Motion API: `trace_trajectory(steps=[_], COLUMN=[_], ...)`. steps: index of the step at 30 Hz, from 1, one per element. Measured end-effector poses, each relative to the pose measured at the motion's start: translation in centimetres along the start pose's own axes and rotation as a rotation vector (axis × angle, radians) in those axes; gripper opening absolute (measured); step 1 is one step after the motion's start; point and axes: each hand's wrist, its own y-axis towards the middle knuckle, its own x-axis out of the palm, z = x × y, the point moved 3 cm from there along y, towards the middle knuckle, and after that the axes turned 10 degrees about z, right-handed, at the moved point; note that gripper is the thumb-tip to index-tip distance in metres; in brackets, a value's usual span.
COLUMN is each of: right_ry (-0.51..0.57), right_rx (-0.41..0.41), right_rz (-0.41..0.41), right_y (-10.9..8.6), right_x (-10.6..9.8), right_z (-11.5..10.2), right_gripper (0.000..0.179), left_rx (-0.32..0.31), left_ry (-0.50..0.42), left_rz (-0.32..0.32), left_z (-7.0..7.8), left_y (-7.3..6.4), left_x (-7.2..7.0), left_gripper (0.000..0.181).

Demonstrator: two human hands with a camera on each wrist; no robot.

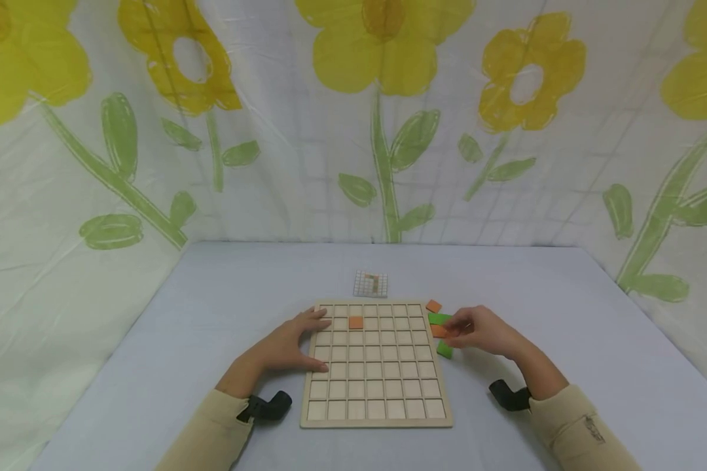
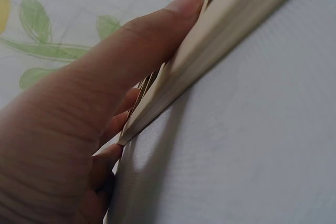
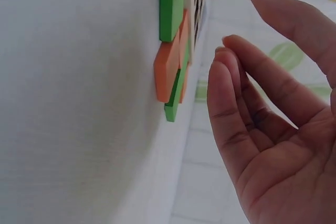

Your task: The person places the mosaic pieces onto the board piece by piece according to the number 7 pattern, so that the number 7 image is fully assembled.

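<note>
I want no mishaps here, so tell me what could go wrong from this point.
First, the right hand hovers by loose green and orange tiles crowded along the right edge of the wooden grid board; picking one up could nudge its neighbours.

Second, the left hand touches the board's left rim, so an uneven push might slide the board into those tiles.

Has, on the table (image 1: pixel 241 281), a card (image 1: pixel 370 284) behind the grid board (image 1: pixel 377 423), one tile (image 1: pixel 356 322) in the board's second row from the back, other tiles (image 1: pixel 444 350) along its right edge.
</note>
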Motion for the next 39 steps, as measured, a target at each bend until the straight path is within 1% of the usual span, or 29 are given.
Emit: trace_trajectory(steps=[6, 11, 19, 24, 28, 34, 39], right_ry=[-0.036, -0.036, -0.071, -0.119, -0.152, -0.185, -0.200], right_rx=[0.013, 0.025, 0.049, 0.035, 0.023, 0.028, 0.024], right_rz=[0.030, 0.048, 0.110, 0.129, 0.156, 0.165, 0.158], right_y=[-0.8, -1.3, -1.9, -2.0, -2.1, -2.1, -2.1], right_x=[0.4, 0.9, 1.3, 1.5, 1.8, 2.2, 2.2], right_z=[0.4, 0.7, 0.6, 0.2, 0.1, 0.1, 0.0], right_gripper=[0.033, 0.028, 0.022, 0.020, 0.022, 0.024, 0.023], left_rx=[0.005, 0.007, -0.002, 0.004, 0.000, -0.010, -0.013], left_ry=[-0.011, -0.011, -0.011, -0.011, -0.010, -0.004, -0.008], left_rz=[0.000, -0.001, -0.001, 0.000, -0.002, -0.003, -0.003], left_z=[-0.1, 0.0, -0.1, -0.1, 0.0, 0.0, 0.0], left_y=[0.0, 0.0, -0.1, 0.0, 0.0, 0.0, 0.0], left_x=[0.0, 0.0, 0.0, 0.0, 0.0, 0.0, 0.0], left_gripper=[0.086, 0.085, 0.087, 0.087, 0.087, 0.087, 0.087])
